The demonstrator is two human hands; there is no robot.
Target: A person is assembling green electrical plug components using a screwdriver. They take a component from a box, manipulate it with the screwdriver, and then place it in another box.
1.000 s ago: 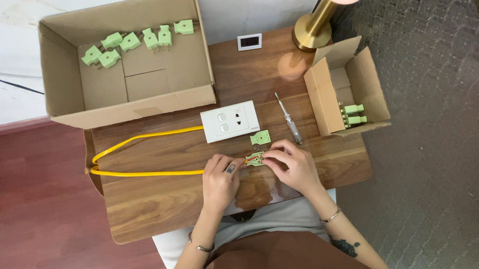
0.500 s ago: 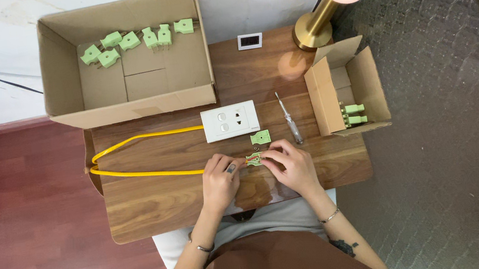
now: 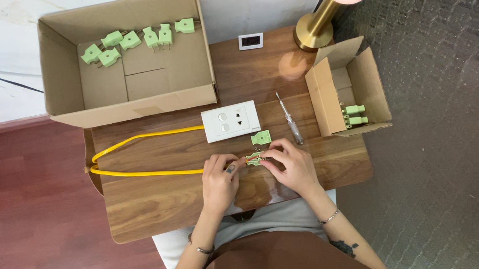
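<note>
Green plastic plug point(image 3: 254, 160) pinched between left hand point(image 3: 219, 182) and right hand point(image 3: 294, 164), near wooden table's front edge point(image 3: 140, 229); big cardboard box point(image 3: 64, 84) behind, small one point(image 3: 325, 100) right.

The green plug point(image 3: 255, 159) is small and pale green, with its body opened so that wire ends show inside. It lies level between the two hands, pinched from both sides at fingertip height just above the counter. The yellow cable point(image 3: 145, 174) enters it from the left-hand side, running under the left hand's fingers and looping away leftward.
</note>
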